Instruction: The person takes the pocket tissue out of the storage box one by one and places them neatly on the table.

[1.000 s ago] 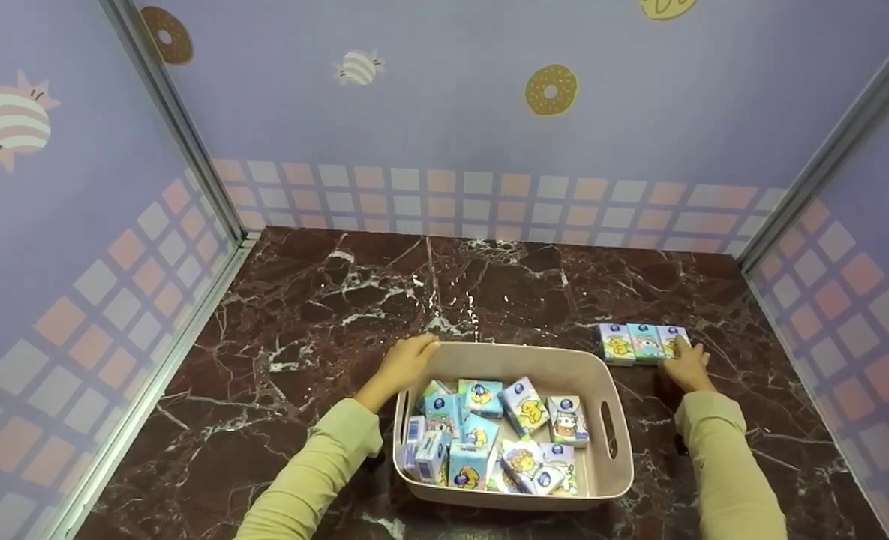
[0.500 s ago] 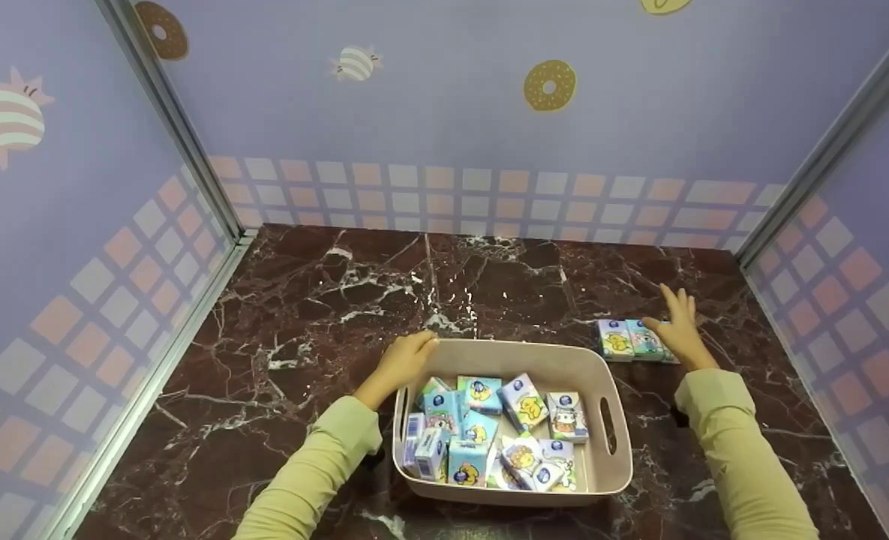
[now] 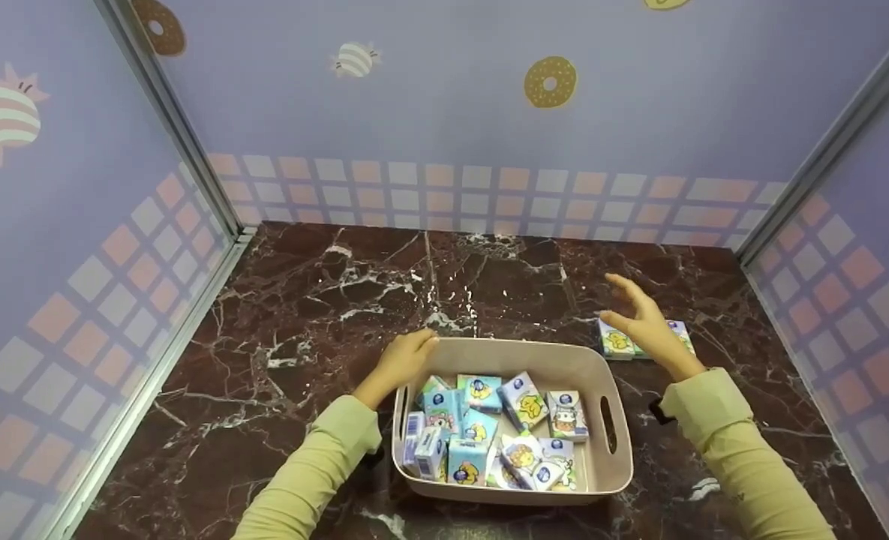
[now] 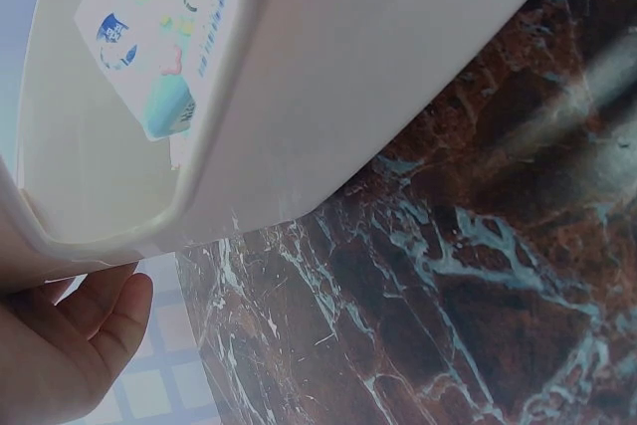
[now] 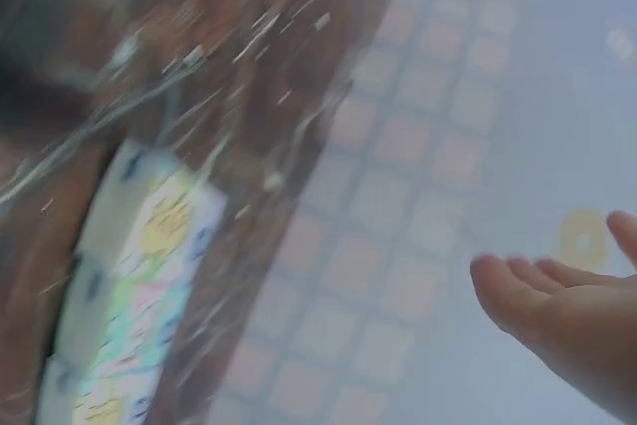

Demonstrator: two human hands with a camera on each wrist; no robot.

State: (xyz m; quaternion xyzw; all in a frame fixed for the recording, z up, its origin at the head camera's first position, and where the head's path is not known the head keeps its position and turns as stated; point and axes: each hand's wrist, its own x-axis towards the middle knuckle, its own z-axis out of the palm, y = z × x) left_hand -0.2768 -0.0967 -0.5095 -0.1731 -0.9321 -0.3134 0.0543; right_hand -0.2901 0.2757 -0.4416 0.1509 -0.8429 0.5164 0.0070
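A beige plastic basket (image 3: 609, 465) sits on the marble surface with several small cartoon-printed tissue packs (image 3: 566, 416) jumbled inside. At its back left corner my left hand (image 3: 403, 360) grips the rim; the left wrist view shows the fingers (image 4: 124, 320) curled at the basket's edge. My right hand (image 3: 650, 330) hovers with fingers spread and nothing in them. Below it, to the right of the basket, three tissue packs (image 3: 615, 341) lie side by side in a row, the middle one mostly hidden in the head view. The right wrist view shows that row (image 5: 139, 286) blurred.
Dark red marble (image 3: 324, 315) extends behind and to both sides of the basket. Lilac panels with printed tiles enclose the back (image 3: 444, 112), left (image 3: 76, 247) and right (image 3: 849, 262), with grey metal strips at the corners.
My right hand has let go of the rightmost tissue pack in the row, lifted, and moved left with fingers spread. My left hand and the basket have stayed in place.
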